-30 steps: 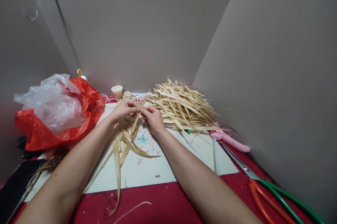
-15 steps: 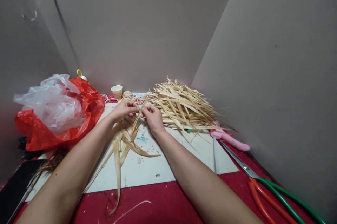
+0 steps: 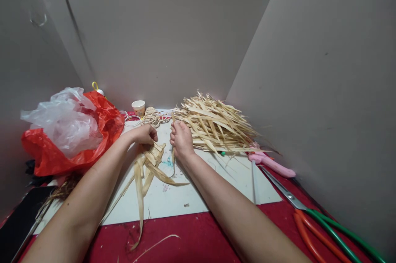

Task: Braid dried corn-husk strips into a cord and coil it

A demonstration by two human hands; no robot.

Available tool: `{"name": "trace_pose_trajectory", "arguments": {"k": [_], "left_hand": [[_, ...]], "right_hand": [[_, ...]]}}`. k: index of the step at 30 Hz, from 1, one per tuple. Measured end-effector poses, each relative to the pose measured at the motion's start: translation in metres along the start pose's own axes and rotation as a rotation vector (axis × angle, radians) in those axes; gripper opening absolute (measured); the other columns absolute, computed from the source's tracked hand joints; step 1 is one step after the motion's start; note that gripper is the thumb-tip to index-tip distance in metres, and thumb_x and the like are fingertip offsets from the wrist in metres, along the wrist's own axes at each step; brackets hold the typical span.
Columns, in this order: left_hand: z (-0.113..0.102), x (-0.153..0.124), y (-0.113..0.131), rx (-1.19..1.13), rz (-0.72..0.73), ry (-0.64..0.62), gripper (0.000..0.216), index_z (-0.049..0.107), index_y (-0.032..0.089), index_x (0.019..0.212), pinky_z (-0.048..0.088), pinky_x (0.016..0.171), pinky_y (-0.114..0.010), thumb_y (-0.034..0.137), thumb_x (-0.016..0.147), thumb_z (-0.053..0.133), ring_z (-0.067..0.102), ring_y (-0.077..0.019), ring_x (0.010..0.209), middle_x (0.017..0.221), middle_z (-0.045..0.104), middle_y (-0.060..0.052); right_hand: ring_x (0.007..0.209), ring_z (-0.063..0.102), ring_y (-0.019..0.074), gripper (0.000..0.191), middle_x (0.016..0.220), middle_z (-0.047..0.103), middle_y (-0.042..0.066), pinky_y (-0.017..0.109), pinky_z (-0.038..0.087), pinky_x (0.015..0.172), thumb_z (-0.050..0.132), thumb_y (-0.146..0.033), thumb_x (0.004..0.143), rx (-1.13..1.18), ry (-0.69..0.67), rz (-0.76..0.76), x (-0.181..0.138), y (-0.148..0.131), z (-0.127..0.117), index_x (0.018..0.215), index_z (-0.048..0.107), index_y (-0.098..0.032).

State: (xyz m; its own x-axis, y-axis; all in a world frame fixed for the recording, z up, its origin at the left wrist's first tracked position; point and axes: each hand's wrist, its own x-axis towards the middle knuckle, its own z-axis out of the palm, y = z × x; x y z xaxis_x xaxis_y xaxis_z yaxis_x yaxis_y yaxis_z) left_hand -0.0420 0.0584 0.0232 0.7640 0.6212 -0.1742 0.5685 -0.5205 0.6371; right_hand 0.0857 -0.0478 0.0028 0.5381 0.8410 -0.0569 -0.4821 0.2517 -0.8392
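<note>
Fingers of both hands are curled shut on dried leaf strips. The left hand (image 3: 145, 134) pinches the gathered top of a small bundle of strips (image 3: 147, 166), whose loose ends fan toward the person across the white board (image 3: 198, 197). The right hand (image 3: 181, 138) is closed in a fist around one narrow strip (image 3: 173, 160), which stands nearly upright and pokes out above and below the knuckles.

Going by size, the red cloth (image 3: 201, 240) covers the table under the board. A red plastic bag (image 3: 52, 156) with a clear bag (image 3: 64, 120) on it fills the left side. A heap of dried strips (image 3: 213, 125) lies just beyond the right hand, against the wall. Long shears with green and orange handles (image 3: 321, 226) lie at the right, with a pink-handled tool (image 3: 270, 164) near them. A coil of cord (image 3: 151, 115) and a paper cup (image 3: 138, 107) sit at the back.

These strips look very light, thin and papery, stiff along the grain yet likely to split or crack if bent sharply. A firm pinch near the gathered end seems the safest hold, since the free tips would flop and fray.
</note>
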Motion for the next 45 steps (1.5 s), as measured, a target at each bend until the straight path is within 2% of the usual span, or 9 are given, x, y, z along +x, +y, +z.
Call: {"name": "trace_pose_trajectory", "arguments": {"k": [6, 11, 13, 16, 19, 21, 24, 29, 45], "left_hand": [[-0.009, 0.0, 0.004, 0.021, 0.064, 0.142, 0.007, 0.068, 0.016, 0.064, 0.036, 0.055, -0.022, 0.014, 0.06, 0.062, 0.051, -0.0106, 0.056, 0.057, 0.061, 0.003], [-0.014, -0.002, 0.007, -0.138, 0.124, 0.252, 0.011, 0.061, 0.015, 0.064, 0.038, 0.059, -0.023, 0.025, 0.068, 0.064, 0.05, -0.0099, 0.059, 0.061, 0.058, 0.002], [-0.014, -0.002, 0.007, -0.299, 0.135, 0.275, 0.014, 0.06, 0.015, 0.064, 0.037, 0.057, -0.023, 0.027, 0.067, 0.067, 0.05, -0.0091, 0.056, 0.059, 0.058, 0.002], [-0.011, -0.001, 0.007, -0.514, 0.117, 0.268, 0.018, 0.059, 0.016, 0.069, 0.034, 0.051, -0.021, 0.029, 0.066, 0.071, 0.051, -0.0083, 0.054, 0.063, 0.063, 0.0], [-0.008, 0.001, 0.006, -0.693, 0.129, 0.229, 0.025, 0.056, 0.016, 0.072, 0.03, 0.047, -0.019, 0.032, 0.067, 0.074, 0.048, -0.0061, 0.051, 0.07, 0.068, -0.002], [-0.005, 0.002, 0.006, -0.769, 0.147, 0.208, 0.027, 0.054, 0.016, 0.071, 0.028, 0.046, -0.018, 0.032, 0.067, 0.076, 0.045, -0.0046, 0.049, 0.068, 0.066, -0.001], [0.001, 0.003, 0.008, -0.793, 0.167, 0.161, 0.028, 0.056, 0.015, 0.07, 0.03, 0.047, -0.018, 0.029, 0.064, 0.079, 0.045, -0.0038, 0.048, 0.06, 0.059, 0.003], [0.005, 0.003, 0.013, -0.743, 0.154, 0.088, 0.025, 0.059, 0.015, 0.07, 0.032, 0.047, -0.017, 0.024, 0.061, 0.081, 0.045, -0.0037, 0.046, 0.054, 0.055, 0.006], [0.007, 0.004, 0.01, -0.759, 0.118, 0.071, 0.023, 0.063, 0.015, 0.076, 0.042, 0.051, -0.018, 0.026, 0.062, 0.077, 0.059, -0.0086, 0.056, 0.063, 0.063, 0.002]], "right_hand": [[0.038, 0.021, 0.0054, 0.018, 0.05, 0.03, -0.012, 0.019, 0.015, 0.038, 0.047, -0.03, 0.091, -0.138, 0.031, -0.073, -0.013, -0.021, 0.006, 0.076, 0.04, -0.023], [0.062, 0.05, 0.0112, 0.015, 0.073, 0.054, -0.002, 0.027, 0.042, 0.063, 0.054, -0.035, 0.092, -0.681, 0.253, -1.143, -0.024, -0.087, -0.013, 0.092, 0.058, -0.021], [0.074, 0.057, 0.0162, 0.018, 0.084, 0.06, 0.004, 0.035, 0.046, 0.076, 0.05, -0.033, 0.093, -0.83, 0.406, -1.287, -0.015, -0.11, -0.033, 0.098, 0.061, -0.02], [0.1, 0.06, 0.03, 0.02, 0.101, 0.066, 0.015, 0.053, 0.041, 0.094, 0.06, -0.026, 0.082, -1.181, 0.434, -1.101, 0.009, -0.124, -0.059, 0.099, 0.066, -0.017], [0.117, 0.055, 0.0354, 0.031, 0.121, 0.063, 0.02, 0.056, 0.04, 0.1, 0.065, -0.024, 0.072, -1.149, 0.34, -0.948, 0.022, -0.107, -0.057, 0.102, 0.067, -0.015], [0.102, 0.062, 0.0264, 0.023, 0.108, 0.069, 0.013, 0.046, 0.047, 0.093, 0.057, -0.028, 0.079, -0.946, 0.168, -0.886, 0.019, -0.082, -0.041, 0.096, 0.067, -0.017], [0.071, 0.062, 0.0182, 0.019, 0.075, 0.067, 0.004, 0.033, 0.051, 0.07, 0.061, -0.038, 0.076, -0.775, -0.106, -0.51, 0.007, -0.041, -0.014, 0.075, 0.063, -0.019], [0.05, 0.052, 0.0121, 0.027, 0.055, 0.055, -0.004, 0.024, 0.041, 0.045, 0.069, -0.044, 0.067, -0.543, -0.162, -0.145, 0.001, -0.008, -0.007, 0.068, 0.057, -0.02], [0.053, 0.056, 0.0087, 0.031, 0.069, 0.065, 0.0, 0.017, 0.043, 0.04, 0.077, -0.039, 0.06, -0.287, -0.173, 0.062, 0.007, -0.016, -0.017, 0.075, 0.061, -0.017]]}}
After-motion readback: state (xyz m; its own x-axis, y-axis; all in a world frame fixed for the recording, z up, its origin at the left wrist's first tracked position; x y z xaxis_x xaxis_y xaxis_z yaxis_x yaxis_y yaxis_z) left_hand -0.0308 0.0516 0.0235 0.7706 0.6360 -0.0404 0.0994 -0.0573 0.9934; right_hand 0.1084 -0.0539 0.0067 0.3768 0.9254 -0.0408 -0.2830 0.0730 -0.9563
